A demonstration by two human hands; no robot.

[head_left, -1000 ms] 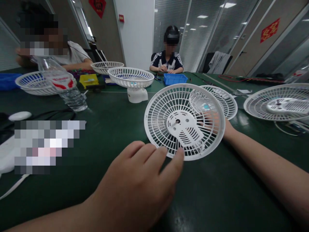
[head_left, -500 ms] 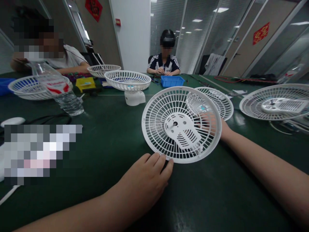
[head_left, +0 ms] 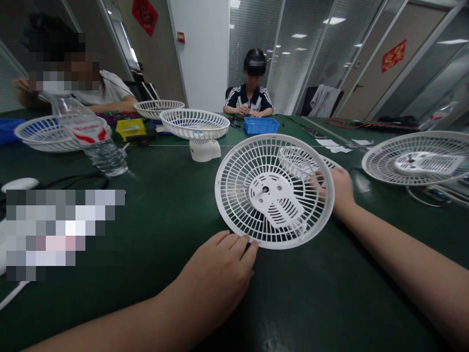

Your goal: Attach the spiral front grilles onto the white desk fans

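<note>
A white round fan guard [head_left: 282, 208] stands tilted in front of me, its slotted motor housing in the middle with a small dark shaft. My left hand [head_left: 223, 264] grips its near rim, fingers curled over the edge and the thumb hidden. Behind that guard is my right hand [head_left: 342, 190], its fingers partly covered by the bars. It holds the edge of a second white fan guard [head_left: 331, 162], which shows mostly through the slots of the first.
Another fan guard [head_left: 381, 176] lies at the right. A fan head [head_left: 205, 151] stands at centre left, near a water bottle [head_left: 98, 151]. Farther back are a blue bin [head_left: 261, 125], a yellow box [head_left: 131, 128] and paper pieces [head_left: 333, 145]. Two people sit across the table.
My right hand has closed on the second guard's edge and tipped it, uncovering paper pieces behind. My left hand and the front guard have hardly moved.
</note>
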